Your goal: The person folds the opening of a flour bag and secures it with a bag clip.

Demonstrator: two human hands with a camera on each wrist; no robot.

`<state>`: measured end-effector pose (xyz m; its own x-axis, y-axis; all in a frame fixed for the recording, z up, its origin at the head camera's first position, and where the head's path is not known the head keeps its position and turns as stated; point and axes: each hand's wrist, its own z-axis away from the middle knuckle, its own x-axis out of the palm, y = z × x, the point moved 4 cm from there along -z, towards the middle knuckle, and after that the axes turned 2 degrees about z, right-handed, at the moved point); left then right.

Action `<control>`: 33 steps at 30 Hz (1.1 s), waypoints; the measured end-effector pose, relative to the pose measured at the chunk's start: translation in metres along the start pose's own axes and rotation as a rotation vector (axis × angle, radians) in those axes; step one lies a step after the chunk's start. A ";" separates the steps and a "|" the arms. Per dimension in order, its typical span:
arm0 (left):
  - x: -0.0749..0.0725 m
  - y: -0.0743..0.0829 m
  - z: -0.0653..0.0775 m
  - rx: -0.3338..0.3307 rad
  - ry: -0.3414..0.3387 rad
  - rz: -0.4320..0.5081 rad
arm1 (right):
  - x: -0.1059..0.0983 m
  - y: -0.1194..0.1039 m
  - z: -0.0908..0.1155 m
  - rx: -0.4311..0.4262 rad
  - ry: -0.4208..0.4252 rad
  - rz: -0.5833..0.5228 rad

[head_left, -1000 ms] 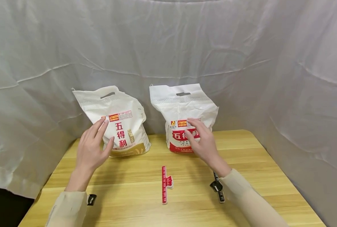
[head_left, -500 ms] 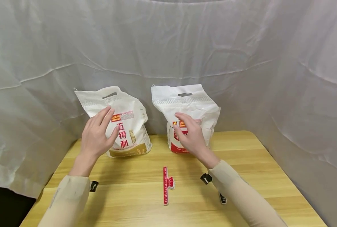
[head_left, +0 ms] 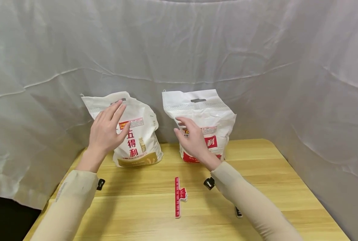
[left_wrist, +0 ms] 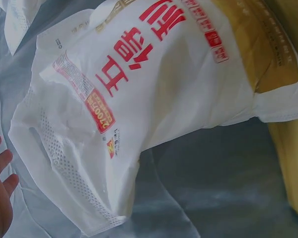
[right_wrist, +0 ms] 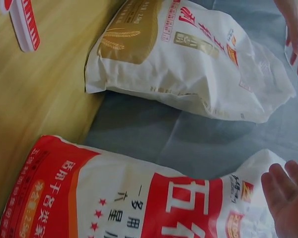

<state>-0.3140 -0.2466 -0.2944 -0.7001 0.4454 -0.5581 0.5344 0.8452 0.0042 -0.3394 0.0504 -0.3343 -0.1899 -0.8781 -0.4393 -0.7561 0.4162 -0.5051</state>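
Note:
Two white flour bags stand side by side at the back of the table. The left flour bag (head_left: pixel 147 130) has a gold base print and a handle slot at its top; the right flour bag (head_left: pixel 222 125) has red printing. In front of the left bag's upper part hovers my left hand (head_left: pixel 106 130), fingers extended toward the slot and holding nothing. The left wrist view has the left hand (left_wrist: pixel 0 198) beside the bag's top, apart from it. My right hand (head_left: pixel 193 139), also holding nothing, is raised before the right bag with relaxed fingers, partly hiding its label.
A red sealing clip (head_left: pixel 177 197) with a piano-key pattern lies mid-table. Under the right forearm, a black clip (head_left: pixel 238 212) is mostly hidden. The wooden table (head_left: pixel 257 160) has a grey curtain (head_left: pixel 179 43) behind and at both sides.
My left hand has moved up and slightly right, nearer the left bag's slot. My right hand has shifted left across the right bag's front. The bags and red clip stay in place.

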 end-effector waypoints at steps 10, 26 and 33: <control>0.007 -0.004 -0.021 0.066 -0.062 -0.036 | 0.023 0.002 -0.016 0.008 -0.045 -0.022; 0.015 -0.017 -0.054 0.115 -0.284 -0.165 | 0.060 0.004 -0.036 0.045 -0.145 0.035; 0.020 -0.030 -0.060 0.057 -0.347 -0.156 | 0.076 0.009 -0.046 0.099 -0.200 0.113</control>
<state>-0.3725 -0.2458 -0.2554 -0.5787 0.1779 -0.7959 0.4665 0.8727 -0.1441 -0.3888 -0.0232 -0.3381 -0.1343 -0.7645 -0.6305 -0.6706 0.5386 -0.5102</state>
